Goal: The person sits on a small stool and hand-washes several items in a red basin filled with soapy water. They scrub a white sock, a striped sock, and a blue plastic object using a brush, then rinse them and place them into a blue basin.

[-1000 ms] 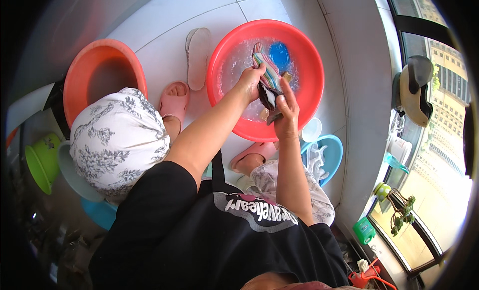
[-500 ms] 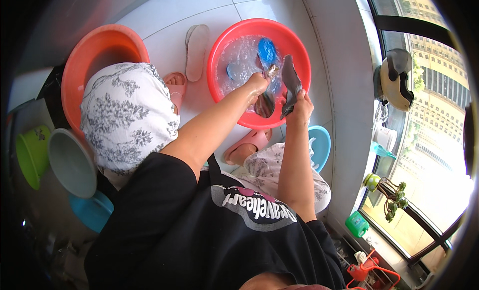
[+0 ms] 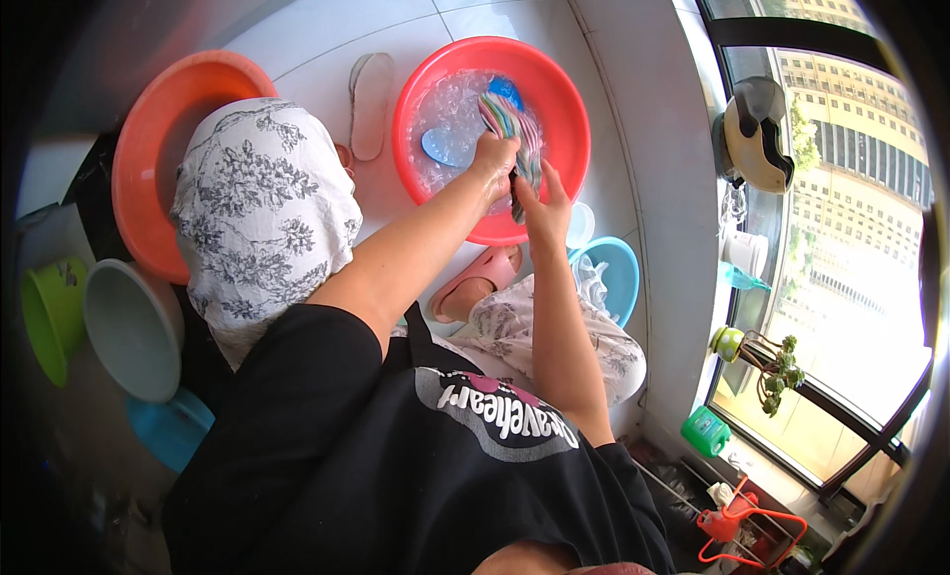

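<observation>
Striped thing [image 3: 529, 144]: it is over the right part of the red tub [image 3: 579, 130], above the suds [image 3: 450, 100].
Slip: soapy water could make it slide out of my left hand [image 3: 493, 159], I think, if I twist it too fast.
Left grip: my fingers are curled round it, holding it.
Right grip: my right hand [image 3: 547, 217] is at its near end, thumb and finger apart; I can't tell if they pinch it.
Left arm [image 3: 411, 234]: almost straight, going far and to the right.
Right arm [image 3: 566, 337]: bent at the elbow, forearm going far and a little left.
Splash: a drop could throw suds out and make the floor [image 3: 341, 46] slick.
Bump: the white cup [image 3: 582, 226] is by the tub's near right, so my right arm could knock it if I swing wide.
</observation>
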Available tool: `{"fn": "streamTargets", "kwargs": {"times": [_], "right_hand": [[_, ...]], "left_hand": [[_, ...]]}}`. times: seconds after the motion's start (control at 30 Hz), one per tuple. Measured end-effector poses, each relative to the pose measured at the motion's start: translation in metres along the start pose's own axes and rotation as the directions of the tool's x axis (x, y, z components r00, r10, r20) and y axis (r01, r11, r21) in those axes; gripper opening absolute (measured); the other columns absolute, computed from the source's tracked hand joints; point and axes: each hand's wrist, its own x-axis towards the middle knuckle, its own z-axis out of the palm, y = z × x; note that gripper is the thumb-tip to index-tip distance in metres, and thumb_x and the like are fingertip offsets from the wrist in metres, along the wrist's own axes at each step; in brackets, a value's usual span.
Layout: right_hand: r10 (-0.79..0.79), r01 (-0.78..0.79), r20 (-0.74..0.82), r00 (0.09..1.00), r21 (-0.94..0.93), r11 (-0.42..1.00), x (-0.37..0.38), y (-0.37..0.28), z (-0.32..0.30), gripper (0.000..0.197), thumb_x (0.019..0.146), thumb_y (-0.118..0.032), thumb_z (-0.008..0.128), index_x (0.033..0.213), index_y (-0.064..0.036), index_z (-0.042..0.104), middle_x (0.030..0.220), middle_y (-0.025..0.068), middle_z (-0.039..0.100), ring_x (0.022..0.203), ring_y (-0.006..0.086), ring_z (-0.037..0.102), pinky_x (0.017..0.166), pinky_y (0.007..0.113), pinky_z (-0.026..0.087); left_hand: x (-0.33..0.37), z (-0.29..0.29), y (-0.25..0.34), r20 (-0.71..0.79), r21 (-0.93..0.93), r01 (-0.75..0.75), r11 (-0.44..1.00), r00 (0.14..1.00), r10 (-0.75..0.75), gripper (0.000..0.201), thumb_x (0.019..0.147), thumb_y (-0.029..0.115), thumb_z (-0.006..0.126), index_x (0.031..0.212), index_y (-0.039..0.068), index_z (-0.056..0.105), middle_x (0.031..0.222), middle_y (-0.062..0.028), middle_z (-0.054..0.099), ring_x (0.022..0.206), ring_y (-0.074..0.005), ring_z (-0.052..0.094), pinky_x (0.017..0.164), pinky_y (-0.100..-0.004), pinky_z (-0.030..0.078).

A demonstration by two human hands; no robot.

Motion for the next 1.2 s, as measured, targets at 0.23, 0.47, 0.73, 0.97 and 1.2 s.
{"fn": "streamTargets", "kwargs": {"times": [0.23, 0.47, 0.73, 0.97, 1.2], "right_hand": [[0.524, -0.7, 0.467, 0.712, 0.534, 0.475, -0.009, -0.019, -0.025, 0.064, 0.097, -0.047, 0.045, 0.131, 0.008, 0.042, 0.107, 0.0277, 0.061, 0.091, 0.0345, 0.065, 0.078, 0.042, 0.053], [0.151, -0.586, 0.615, 0.774, 0.786, -0.198, 0.004, -0.007, -0.017, 0.083, 0.086, -0.067, 0.046, 0.135, 0.0008, 0.039, 0.127, 0.0197, 0.053, 0.111, 0.0361, 0.055, 0.098, 0.052, 0.041], [0.276, -0.593, 0.594, 0.756, 0.799, -0.097, 0.0, 0.012, -0.016, 0.043, 0.091, -0.023, 0.058, 0.129, -0.006, 0.048, 0.121, 0.0136, 0.059, 0.114, 0.0332, 0.055, 0.096, 0.06, 0.04], [0.248, -0.561, 0.635, 0.732, 0.768, -0.309, 0.001, 0.008, -0.01, 0.041, 0.093, -0.017, 0.052, 0.132, -0.0073, 0.044, 0.126, 0.0145, 0.054, 0.115, 0.0344, 0.053, 0.092, 0.062, 0.042], [0.033, -0.689, 0.689, 0.724, 0.72, 0.082, -0.007, -0.019, -0.008, 0.034, 0.083, -0.017, 0.071, 0.11, -0.0048, 0.055, 0.096, 0.0076, 0.062, 0.085, 0.0219, 0.061, 0.074, 0.045, 0.053]], "left_hand": [[-0.015, 0.015, 0.006, 0.209, 0.09, -0.122, 0.989, 0.973, 0.101, 0.022, 0.089, 0.017, 0.061, 0.106, 0.002, 0.062, 0.094, -0.0098, 0.065, 0.083, -0.0175, 0.062, 0.075, -0.0348, 0.051], [-0.04, 0.013, -0.01, 0.27, 0.611, -0.394, 0.686, 0.919, 0.287, 0.038, 0.089, 0.027, 0.059, 0.113, -0.002, 0.057, 0.105, -0.0137, 0.064, 0.095, -0.0226, 0.061, 0.084, -0.0344, 0.048], [-0.071, 0.023, 0.018, 0.566, 0.79, -0.436, -0.431, 0.789, 0.238, 0.036, 0.076, 0.018, 0.067, 0.108, 0.003, 0.061, 0.11, -0.0177, 0.063, 0.105, -0.0357, 0.057, 0.09, -0.0415, 0.047], [-0.025, -0.001, 0.046, 0.492, 0.442, 0.101, 0.891, 0.804, -0.335, 0.102, 0.077, 0.033, 0.077, 0.15, 0.009, 0.01, 0.132, -0.0188, 0.046, 0.118, -0.0257, 0.051, 0.099, -0.0356, 0.043], [-0.028, 0.014, 0.053, 0.503, 0.562, -0.158, 0.812, 0.845, -0.184, 0.035, 0.081, 0.012, 0.064, 0.114, 0.004, 0.055, 0.088, -0.0068, 0.058, 0.078, -0.0158, 0.061, 0.069, -0.0295, 0.053]]}}
